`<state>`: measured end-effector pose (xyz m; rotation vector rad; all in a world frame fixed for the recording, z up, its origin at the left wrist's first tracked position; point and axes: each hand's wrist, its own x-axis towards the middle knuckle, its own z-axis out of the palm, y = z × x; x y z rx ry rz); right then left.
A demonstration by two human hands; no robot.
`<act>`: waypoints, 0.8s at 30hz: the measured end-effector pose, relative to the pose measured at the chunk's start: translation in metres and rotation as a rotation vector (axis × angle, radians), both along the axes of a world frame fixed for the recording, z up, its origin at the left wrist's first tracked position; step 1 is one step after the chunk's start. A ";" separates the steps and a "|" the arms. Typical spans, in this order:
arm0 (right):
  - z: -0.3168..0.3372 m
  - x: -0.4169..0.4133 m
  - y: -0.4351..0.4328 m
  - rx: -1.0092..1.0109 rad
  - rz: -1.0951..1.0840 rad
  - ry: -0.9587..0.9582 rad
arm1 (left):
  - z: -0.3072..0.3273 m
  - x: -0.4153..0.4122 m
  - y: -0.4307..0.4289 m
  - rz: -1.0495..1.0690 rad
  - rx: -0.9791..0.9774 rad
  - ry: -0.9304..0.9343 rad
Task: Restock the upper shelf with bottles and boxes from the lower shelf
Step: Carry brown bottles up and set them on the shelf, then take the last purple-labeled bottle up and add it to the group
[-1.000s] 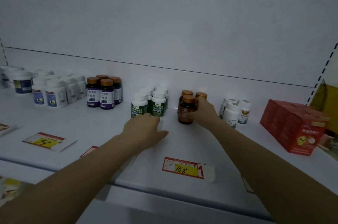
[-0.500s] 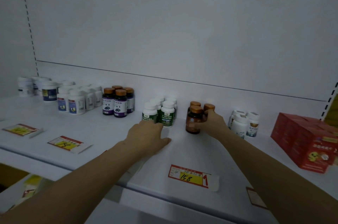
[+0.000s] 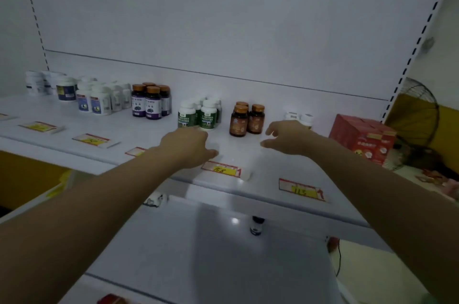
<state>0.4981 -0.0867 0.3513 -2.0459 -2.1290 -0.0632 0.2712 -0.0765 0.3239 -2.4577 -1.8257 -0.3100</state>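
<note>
- Now both bare arms reach forward over the upper shelf (image 3: 238, 151), a white board with goods standing in groups along its back.
- The left hand (image 3: 188, 147) is turned palm down low over the board, fingers relaxed and holding nothing. Whether it touches the board I cannot tell.
- Its knuckles are just in front of the green-label bottles (image 3: 198, 116), white ones with white caps, standing upright in a tight cluster.
- The right hand (image 3: 285, 138) is also empty, fingers loosely spread. It is just to the right of the amber bottles (image 3: 246, 118) and apart from them.
- The amber bottles number three, upright and close together, each with a copper-coloured cap. They stand between the green-label bottles and a few white bottles (image 3: 300, 116) that are partly hidden behind the right hand.
- Further left stand the purple-label bottles (image 3: 150, 103), then the blue-label bottles (image 3: 95, 101), then more white tubs (image 3: 37, 82) at the far end.
- The red boxes (image 3: 363, 137) sit at the right end of the upper shelf, with a wire fan (image 3: 419, 114) behind them.
- A yellow price tag (image 3: 222, 169) lies flat near the front edge, just beside the left thumb; a second tag (image 3: 300, 190) lies further right, by the right forearm.
- The lower shelf (image 3: 211, 259) shows between the arms, and a small dark bottle (image 3: 257, 225) stands upright on it, just below the upper shelf's front edge.
</note>
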 end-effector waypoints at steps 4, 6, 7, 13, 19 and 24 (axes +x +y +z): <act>-0.011 0.008 -0.038 -0.018 -0.006 0.037 | -0.007 0.010 -0.031 -0.034 -0.027 0.032; -0.014 0.010 -0.057 -0.014 -0.028 0.043 | -0.012 0.012 -0.045 -0.070 -0.030 0.036; -0.015 0.010 -0.067 0.001 -0.037 0.041 | -0.014 0.012 -0.052 -0.089 -0.028 0.037; -0.022 -0.005 -0.139 0.132 -0.077 0.028 | -0.023 0.007 -0.102 -0.233 0.089 0.001; -0.070 -0.038 -0.205 0.128 -0.119 0.119 | -0.073 0.004 -0.157 -0.530 0.048 -0.043; -0.159 -0.045 -0.222 -0.084 -0.163 0.187 | -0.148 -0.011 -0.161 -0.503 -0.122 0.018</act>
